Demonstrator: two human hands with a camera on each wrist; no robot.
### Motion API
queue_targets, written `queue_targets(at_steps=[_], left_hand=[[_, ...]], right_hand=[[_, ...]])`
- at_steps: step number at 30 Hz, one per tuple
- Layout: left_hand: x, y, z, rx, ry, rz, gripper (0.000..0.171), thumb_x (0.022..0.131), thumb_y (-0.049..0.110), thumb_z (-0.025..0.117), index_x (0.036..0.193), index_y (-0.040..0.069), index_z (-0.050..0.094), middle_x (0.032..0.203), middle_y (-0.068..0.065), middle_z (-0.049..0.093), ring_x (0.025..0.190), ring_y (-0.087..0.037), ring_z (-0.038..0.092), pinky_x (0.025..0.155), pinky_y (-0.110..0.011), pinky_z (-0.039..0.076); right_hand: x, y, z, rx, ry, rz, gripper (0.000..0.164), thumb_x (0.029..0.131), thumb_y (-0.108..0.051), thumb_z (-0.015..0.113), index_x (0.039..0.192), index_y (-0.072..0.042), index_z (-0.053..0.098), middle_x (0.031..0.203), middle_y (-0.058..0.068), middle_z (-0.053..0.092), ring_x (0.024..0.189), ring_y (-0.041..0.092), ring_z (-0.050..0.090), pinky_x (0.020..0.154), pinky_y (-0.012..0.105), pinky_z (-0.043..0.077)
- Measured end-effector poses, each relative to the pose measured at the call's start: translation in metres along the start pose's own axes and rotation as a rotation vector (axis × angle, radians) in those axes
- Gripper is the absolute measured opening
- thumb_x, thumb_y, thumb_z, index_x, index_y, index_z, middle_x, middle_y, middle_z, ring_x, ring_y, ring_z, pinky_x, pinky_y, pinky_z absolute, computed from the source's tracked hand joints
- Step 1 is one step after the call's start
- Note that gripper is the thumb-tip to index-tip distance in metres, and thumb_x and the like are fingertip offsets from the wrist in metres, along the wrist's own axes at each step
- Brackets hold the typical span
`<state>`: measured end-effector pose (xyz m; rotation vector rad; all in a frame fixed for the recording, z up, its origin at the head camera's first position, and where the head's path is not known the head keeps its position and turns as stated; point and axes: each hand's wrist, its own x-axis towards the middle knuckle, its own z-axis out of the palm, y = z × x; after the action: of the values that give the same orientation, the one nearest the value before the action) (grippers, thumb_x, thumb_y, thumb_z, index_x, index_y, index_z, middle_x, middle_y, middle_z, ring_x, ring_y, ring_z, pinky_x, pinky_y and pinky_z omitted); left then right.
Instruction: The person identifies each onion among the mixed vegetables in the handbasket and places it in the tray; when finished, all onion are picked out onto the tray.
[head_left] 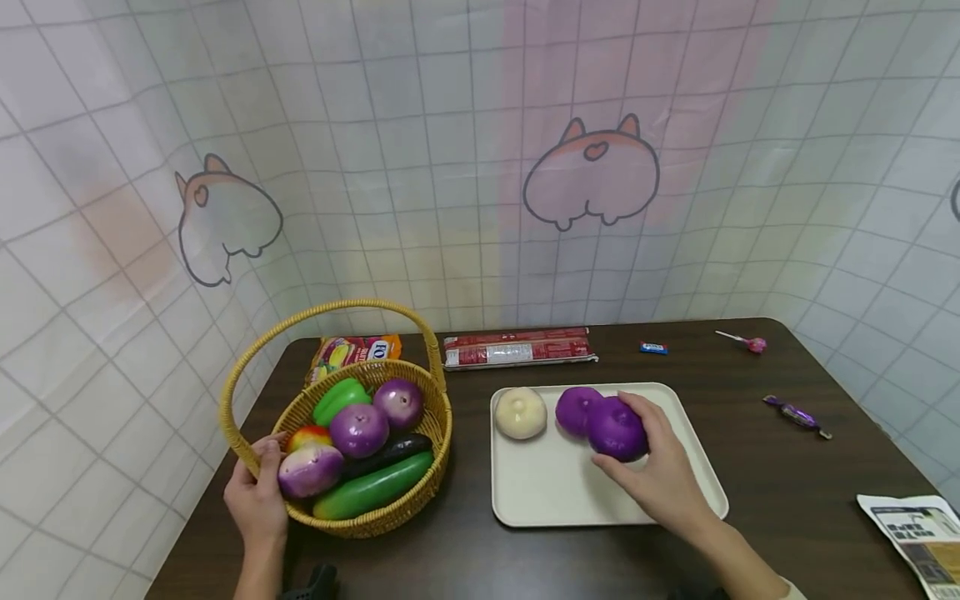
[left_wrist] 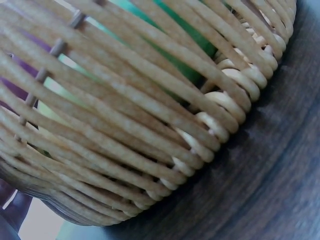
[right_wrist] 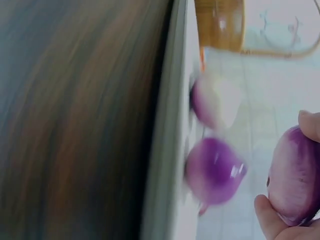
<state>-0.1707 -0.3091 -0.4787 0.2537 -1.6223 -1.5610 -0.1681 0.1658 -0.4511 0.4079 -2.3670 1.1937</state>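
My right hand (head_left: 663, 475) grips a purple onion (head_left: 617, 429) between thumb and fingers, raised over the cream tray (head_left: 540, 500). The right wrist view shows this held onion (right_wrist: 295, 177) apart from the tray. Another purple onion (head_left: 576, 410) and a whitish onion (head_left: 521, 413) sit on the tray. On the left, my left hand (head_left: 258, 496) holds the wicker basket (head_left: 390, 521) by its rim near the handle's foot. Inside lie a green pepper (head_left: 341, 402), several round purple eggplants (head_left: 360, 431), a red-yellow fruit (head_left: 307, 436), a dark eggplant (head_left: 390, 454) and a cucumber (head_left: 375, 489).
Behind the basket lies a colourful candy bag (head_left: 345, 354). Long red packets (head_left: 517, 348) lie along the back edge. To the right are a small blue candy (head_left: 653, 347), a lollipop (head_left: 752, 343), a purple wrapped candy (head_left: 798, 414) and a printed packet (head_left: 915, 533).
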Motion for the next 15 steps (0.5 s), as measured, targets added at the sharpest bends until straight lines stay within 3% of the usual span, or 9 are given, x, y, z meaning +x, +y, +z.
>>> queue_targets(at_steps=[2, 5, 8, 15], left_hand=[[0.0, 0.0, 0.0, 0.008, 0.0, 0.002, 0.028, 0.095, 0.012, 0.063, 0.101, -0.015, 0.066, 0.092, -0.004, 0.073, 0.086, -0.012, 0.061, 0.078, -0.016, 0.043], [0.001, 0.0, -0.001, 0.017, -0.002, -0.006, 0.027, 0.095, 0.012, 0.063, 0.102, -0.014, 0.066, 0.09, 0.002, 0.073, 0.084, -0.01, 0.061, 0.077, -0.016, 0.042], [0.001, 0.0, -0.001, 0.015, -0.002, -0.014, 0.027, 0.095, 0.012, 0.063, 0.103, -0.014, 0.066, 0.09, 0.004, 0.072, 0.084, -0.01, 0.061, 0.077, -0.015, 0.042], [0.0, 0.001, -0.001, 0.047, 0.001, -0.023, 0.028, 0.096, 0.014, 0.063, 0.104, -0.012, 0.066, 0.095, -0.002, 0.073, 0.085, -0.011, 0.061, 0.076, -0.015, 0.043]], right_hand=[[-0.001, 0.01, -0.008, -0.02, 0.02, 0.049, 0.083, 0.071, -0.016, 0.088, 0.141, -0.009, 0.045, 0.137, 0.011, 0.047, 0.117, 0.026, 0.052, 0.093, 0.019, 0.04], [-0.003, 0.024, -0.017, -0.031, 0.026, 0.142, 0.082, 0.074, -0.019, 0.086, 0.142, -0.008, 0.043, 0.138, 0.017, 0.042, 0.115, 0.034, 0.052, 0.091, 0.041, 0.045], [-0.002, 0.036, -0.022, -0.04, 0.01, 0.237, 0.082, 0.078, -0.024, 0.084, 0.145, -0.007, 0.039, 0.14, 0.024, 0.036, 0.114, 0.042, 0.049, 0.087, 0.06, 0.044], [0.006, 0.058, -0.026, -0.043, -0.069, 0.402, 0.088, 0.082, -0.034, 0.079, 0.15, -0.004, 0.032, 0.141, 0.03, 0.034, 0.12, 0.047, 0.045, 0.092, 0.064, 0.04]])
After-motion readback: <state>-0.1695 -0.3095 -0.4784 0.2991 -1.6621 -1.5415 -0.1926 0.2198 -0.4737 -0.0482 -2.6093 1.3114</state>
